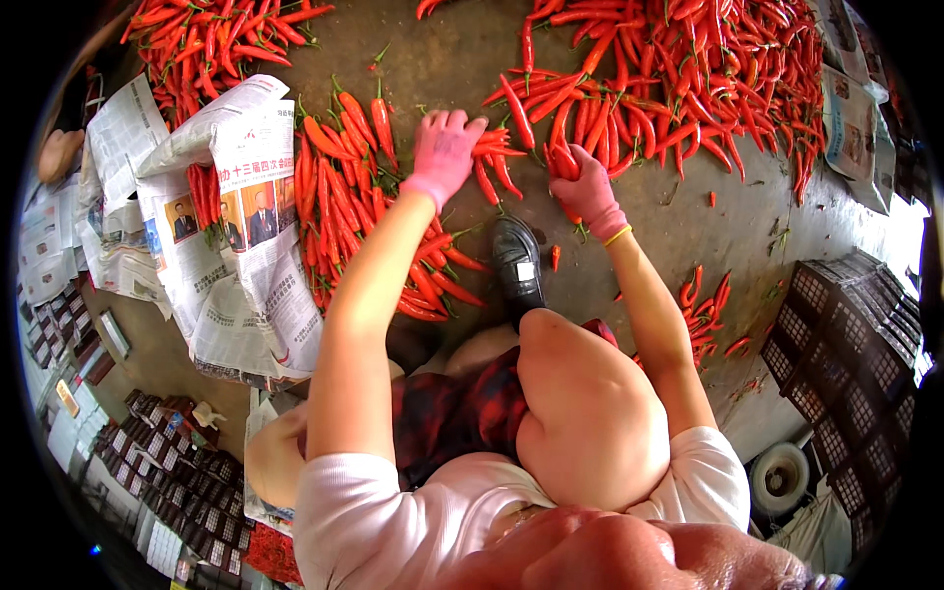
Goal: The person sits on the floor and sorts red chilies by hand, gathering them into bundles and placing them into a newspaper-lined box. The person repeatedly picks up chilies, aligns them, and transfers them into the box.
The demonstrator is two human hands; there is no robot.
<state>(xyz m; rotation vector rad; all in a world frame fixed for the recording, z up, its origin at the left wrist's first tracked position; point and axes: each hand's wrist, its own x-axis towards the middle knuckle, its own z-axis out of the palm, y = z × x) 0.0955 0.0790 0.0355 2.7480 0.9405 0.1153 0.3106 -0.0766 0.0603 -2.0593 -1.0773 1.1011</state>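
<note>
Pink gloves cover both of my hands. My left hand (445, 155) is closed round a few red chili peppers (500, 144), whose ends stick out to the right of the fingers. My right hand (589, 193) pinches a red chili pepper (564, 161) at the near edge of a big chili heap (678, 74); its fingertips are partly hidden. Just left of my left wrist lies a second chili pile (341, 204), with green stems showing. Between my hands a couple of loose chilies (487, 184) rest on the floor, near my black shoe (517, 264).
Newspaper sheets (231, 211) are draped at the left, with some chilies on them. Another chili pile (218, 41) sits at the far left. A small chili pile (703, 315) lies beyond my right forearm. Dark plastic crates (836, 364) stand at the right, near a white wheel-like object (780, 478).
</note>
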